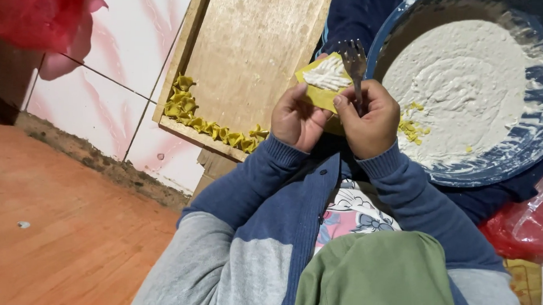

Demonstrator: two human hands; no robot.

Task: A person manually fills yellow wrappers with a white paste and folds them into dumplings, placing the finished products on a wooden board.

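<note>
Left grip [297, 120] and right grip [370, 117] side by side, touching. Dough square [323, 81] pinched in the left grip, filling on top of it. Fork [353, 61] up out of the right grip, tines over the square's edge. Big bowl [528, 151] just right of the right grip, filling spread inside. Wooden board [252, 42] beyond and left of the left grip, folded pieces [208, 126] lined along its near-left corner. Plastic bag [528, 224] below the bowl, right of the arm.

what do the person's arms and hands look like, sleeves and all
Both hands, left hand and right hand, are bare: no gloves, and no rings or watch that I can see. Both arms wear a long-sleeved top, dark blue from cuff to above the elbow with ribbed cuffs, then light grey on the upper arms.
</note>
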